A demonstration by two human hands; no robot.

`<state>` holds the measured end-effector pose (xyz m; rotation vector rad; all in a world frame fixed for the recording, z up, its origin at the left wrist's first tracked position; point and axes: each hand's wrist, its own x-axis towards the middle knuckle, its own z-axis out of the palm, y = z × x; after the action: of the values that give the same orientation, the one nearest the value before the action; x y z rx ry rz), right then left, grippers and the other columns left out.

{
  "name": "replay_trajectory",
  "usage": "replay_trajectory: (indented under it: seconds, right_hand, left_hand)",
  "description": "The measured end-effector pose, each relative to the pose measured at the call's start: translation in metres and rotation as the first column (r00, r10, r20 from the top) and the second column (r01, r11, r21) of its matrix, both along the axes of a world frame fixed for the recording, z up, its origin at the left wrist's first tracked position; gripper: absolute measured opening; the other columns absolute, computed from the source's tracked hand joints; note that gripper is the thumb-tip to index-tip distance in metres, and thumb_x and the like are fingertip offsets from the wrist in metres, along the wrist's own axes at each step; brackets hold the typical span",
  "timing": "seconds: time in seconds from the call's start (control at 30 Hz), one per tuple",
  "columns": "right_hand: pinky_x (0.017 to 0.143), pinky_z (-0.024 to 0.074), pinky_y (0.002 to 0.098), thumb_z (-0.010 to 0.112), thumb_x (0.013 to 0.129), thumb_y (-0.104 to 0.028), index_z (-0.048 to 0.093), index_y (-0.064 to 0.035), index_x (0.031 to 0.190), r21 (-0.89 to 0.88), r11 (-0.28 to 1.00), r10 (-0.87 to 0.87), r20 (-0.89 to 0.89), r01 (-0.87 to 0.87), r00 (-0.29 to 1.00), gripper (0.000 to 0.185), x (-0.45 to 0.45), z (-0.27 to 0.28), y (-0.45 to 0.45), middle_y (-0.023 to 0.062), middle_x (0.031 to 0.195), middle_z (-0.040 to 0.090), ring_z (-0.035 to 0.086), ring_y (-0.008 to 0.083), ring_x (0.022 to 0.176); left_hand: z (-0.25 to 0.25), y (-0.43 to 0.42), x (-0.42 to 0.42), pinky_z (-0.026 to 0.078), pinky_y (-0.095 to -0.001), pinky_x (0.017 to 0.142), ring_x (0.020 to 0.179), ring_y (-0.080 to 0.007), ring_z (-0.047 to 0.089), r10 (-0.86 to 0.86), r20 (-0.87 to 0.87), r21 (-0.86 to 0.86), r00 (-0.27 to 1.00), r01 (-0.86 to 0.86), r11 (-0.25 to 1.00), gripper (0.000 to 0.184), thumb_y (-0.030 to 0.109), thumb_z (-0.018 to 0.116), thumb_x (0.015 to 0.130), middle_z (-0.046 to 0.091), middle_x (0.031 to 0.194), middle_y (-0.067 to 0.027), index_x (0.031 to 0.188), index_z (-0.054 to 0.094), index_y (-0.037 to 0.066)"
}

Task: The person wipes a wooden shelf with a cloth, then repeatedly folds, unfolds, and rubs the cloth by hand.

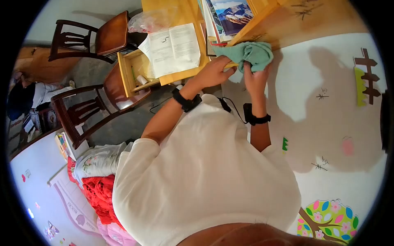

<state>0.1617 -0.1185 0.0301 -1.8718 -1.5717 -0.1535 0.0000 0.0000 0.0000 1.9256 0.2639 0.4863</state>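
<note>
A green cloth (256, 55) is bunched against the edge of the wooden desk shelf, beside the white wall. My right hand (256, 78) is closed on its lower side, thumb pressed into the folds. The cloth's flatter end stretches left over the wooden edge. Just below that end is my left hand (214, 73), its thumb apart from the fingers. The fingertips of my left hand are partly hidden at the cloth's edge, and no held thing shows in it. Dark bands circle both wrists.
Printed sheets (174, 51) lie on the yellow desk, above an open drawer (137, 76) holding small items. Books (232, 16) stand in the shelf. Wooden chairs (88, 108) are at left. Red fabric (100, 194) lies at lower left. A person's legs (47, 92) show at far left.
</note>
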Motion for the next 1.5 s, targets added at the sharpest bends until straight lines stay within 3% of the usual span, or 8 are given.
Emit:
replay_trajectory:
  seconds: [0.07,0.2,0.37,0.47,0.7,1.0,1.3,1.5]
  right_hand:
    - [0.098,0.0386,0.0434,0.063,0.085,-0.014,0.035,-0.0053,0.135,-0.11,0.993,-0.084,-0.404,0.043,0.911,0.058,-0.003,-0.016,0.012,0.0229,0.129,0.049,0.045,0.0424,0.121]
    - [0.096,0.0398,0.0419,0.062,0.086,-0.014,0.035,0.0009,0.132,-0.163,0.986,-0.113,-0.538,0.028,0.836,0.055,-0.006,-0.014,-0.02,0.025,0.123,0.051,0.053,0.0409,0.108]
    - [0.1,0.0369,0.042,0.064,0.086,-0.016,0.036,0.0022,0.131,0.097,0.992,-0.014,-0.534,0.078,0.845,0.057,-0.009,0.063,-0.018,0.0243,0.129,0.047,0.049,0.0373,0.116]
    - [0.106,0.0271,0.0546,0.067,0.083,-0.02,0.031,0.0022,0.137,0.249,0.968,0.05,-0.125,-0.017,0.991,0.069,-0.002,0.081,-0.012,0.0286,0.14,0.033,0.033,0.0455,0.13]
    - [0.106,0.0252,0.0602,0.07,0.078,-0.024,0.021,0.0024,0.144,0.126,0.986,-0.115,0.058,0.107,0.992,0.086,0.011,-0.007,0.003,0.0377,0.144,0.016,0.019,0.0555,0.132]
    - [0.109,0.0234,0.0546,0.068,0.079,-0.018,0.032,-0.0058,0.141,-0.16,0.983,0.047,-0.279,-0.095,0.959,0.072,0.048,-0.102,-0.024,0.0247,0.15,0.018,0.019,0.0505,0.135]
    - [0.089,0.0459,0.0418,0.067,0.077,-0.011,0.052,0.0006,0.122,-0.224,0.974,-0.163,-0.638,0.021,0.753,0.049,0.042,-0.153,-0.027,0.0224,0.114,0.061,0.059,0.0375,0.107]
    - [0.089,0.0458,0.037,0.065,0.077,-0.013,0.056,0.0047,0.117,-0.447,0.791,-0.01,-0.693,-0.419,0.721,0.045,0.014,-0.207,-0.007,0.0164,0.106,0.065,0.061,0.0278,0.1]
  left_hand:
    - [-0.049,0.014,0.001,0.045,-0.0435,0.086,0.104,-0.0396,0.056,0.019,-0.092,0.084,0.996,-0.011,0.996,0.043,0.016,0.061,0.086,0.06,0.109,-0.023,0.126,0.049,0.006]
    - [-0.043,-0.02,0.002,0.046,-0.0455,0.082,0.099,-0.0411,0.056,0.021,-0.035,0.108,0.999,-0.017,0.994,0.035,0.015,0.06,0.087,0.06,0.104,-0.0224,0.119,0.052,0.004]
    - [0.085,-0.02,0.007,0.045,-0.0444,0.087,0.102,-0.0422,0.054,0.102,0.024,0.221,0.994,-0.105,0.97,0.038,0.013,0.063,0.085,0.059,0.11,-0.0234,0.119,0.052,0.002]
    - [0.12,-0.027,0.008,0.047,-0.0447,0.084,0.1,-0.0422,0.056,0.19,0.174,0.197,0.966,-0.223,0.955,0.038,0.012,0.062,0.082,0.06,0.107,-0.0225,0.117,0.053,0.003]
    - [0.019,-0.027,0.027,0.048,-0.0455,0.083,0.097,-0.042,0.058,0.181,-0.098,0.242,0.979,-0.153,0.958,0.038,0.015,0.061,0.081,0.062,0.103,-0.0217,0.117,0.055,0.007]
    - [-0.065,-0.032,0.065,0.05,-0.0467,0.082,0.098,-0.04,0.06,0.118,-0.218,0.323,0.969,-0.043,0.946,0.049,0.026,0.06,0.082,0.064,0.107,-0.0213,0.127,0.052,0.01]
    - [-0.119,-0.016,0.005,0.048,-0.0484,0.084,0.1,-0.0404,0.06,0.101,-0.61,0.265,0.786,0.081,0.961,0.05,0.026,0.059,0.081,0.063,0.108,-0.0226,0.128,0.051,0.011]
    - [-0.157,-0.017,-0.068,0.045,-0.0452,0.095,0.116,-0.0379,0.055,-0.03,-0.812,0.04,0.583,0.107,0.993,0.074,0.029,0.062,0.08,0.057,0.125,-0.0235,0.144,0.03,0.011]
